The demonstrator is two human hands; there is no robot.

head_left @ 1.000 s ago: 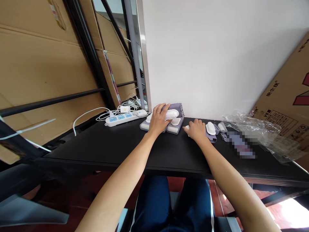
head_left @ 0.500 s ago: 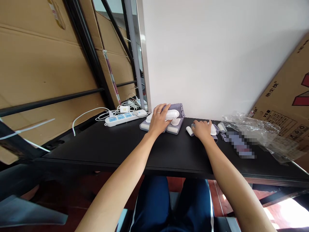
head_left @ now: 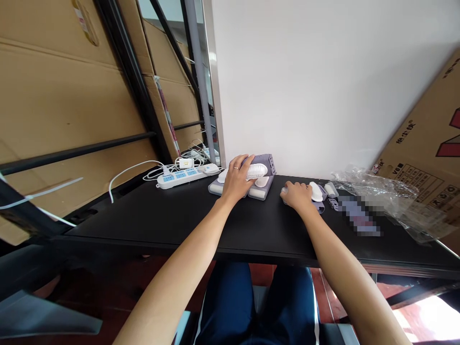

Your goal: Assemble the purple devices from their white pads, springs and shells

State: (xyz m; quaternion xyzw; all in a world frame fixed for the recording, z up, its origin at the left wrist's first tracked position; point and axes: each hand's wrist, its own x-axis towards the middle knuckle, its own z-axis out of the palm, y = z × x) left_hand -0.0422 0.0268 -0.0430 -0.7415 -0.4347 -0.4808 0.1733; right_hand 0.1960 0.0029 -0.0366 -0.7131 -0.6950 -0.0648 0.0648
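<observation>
At twelve o'clock your left hand (head_left: 236, 180) grips a white bristled piece (head_left: 258, 171); at one, your right hand (head_left: 299, 194), grip unclear, seemingly positions a pale part (head_left: 284, 190), the next move calling for light pressure.

"V6" print (head_left: 396, 170) on the cardboard box (head_left: 429, 148) (Chinese characters (head_left: 405, 132) above it)

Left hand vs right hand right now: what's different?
The left hand wears a ring; none shows on the right hand. A white brush protrudes from under the left hand; a white oval part shows just right of the right hand. The left hand is farther from the desk's front edge than the right hand. Both show their backs to the camera.
</observation>
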